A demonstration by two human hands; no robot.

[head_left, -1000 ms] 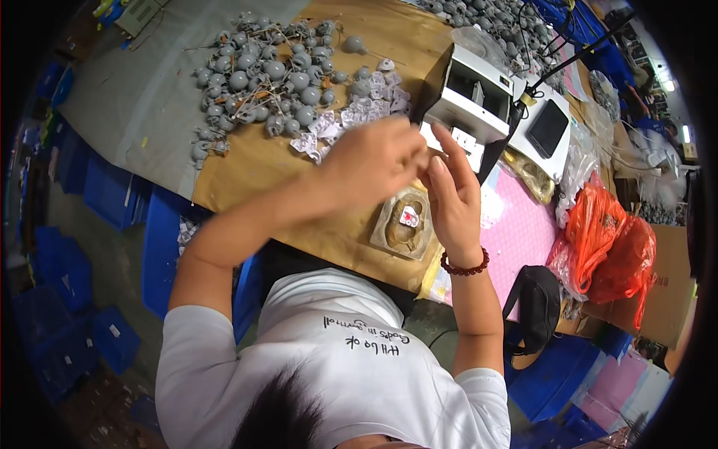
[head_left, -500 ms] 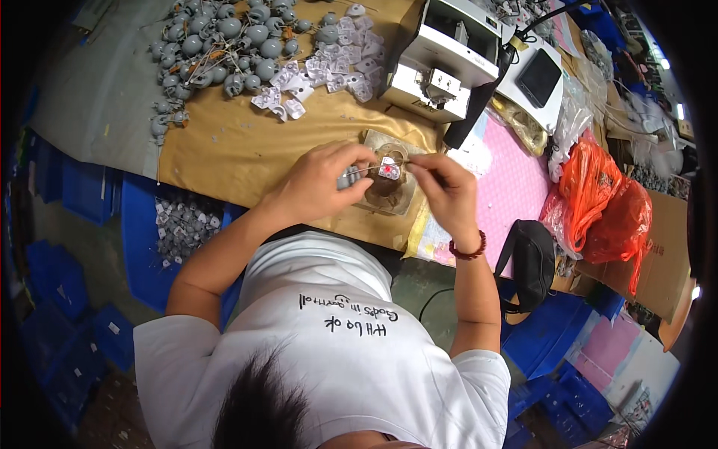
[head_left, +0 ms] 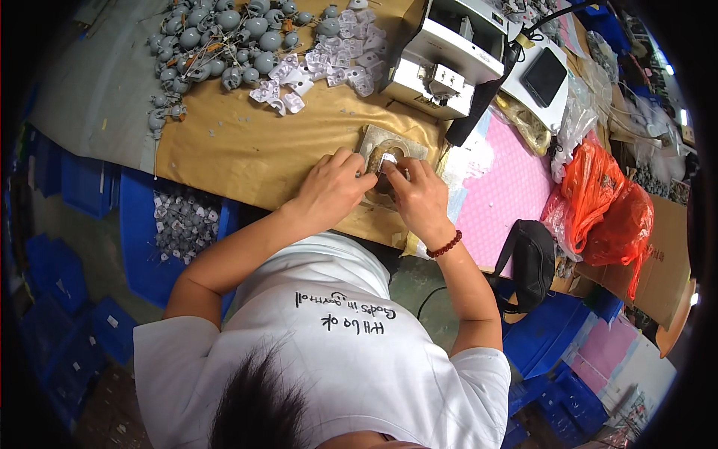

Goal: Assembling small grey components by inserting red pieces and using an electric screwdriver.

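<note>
I am seeing a small white piece (head_left: 387,159) sitting over the hollow of a square, greyish-tan block (head_left: 410,142), right at the fingertips of the right hand (head_left: 421,199). That hand's fingers are bending inward with little gap between them, and their tips are meeting the white piece; whether they are pinching it or only pressing on it, I cannot tell. The left hand (head_left: 331,188) is curling just to the left, its fingertips reaching the near-left side of the block; its fingers are closing loosely, and I cannot tell whether anything is hiding between them.

Under both hands' fingers I am seeing a brown sheet (head_left: 247,146) covering the work surface. Beyond the left fingers, white plastic parts (head_left: 340,63) are lying in a scatter, and farther up and left grey bulb-shaped parts (head_left: 224,34) are heaping together. Up and right of the right fingers a white boxy device (head_left: 479,56) is standing; directly right of them a pink sheet (head_left: 508,172) is spreading, with red plastic bags (head_left: 594,194) resting farther out. Below and well left of the left fingers, a blue bin (head_left: 138,251) is holding small grey and white pieces (head_left: 185,224).
</note>
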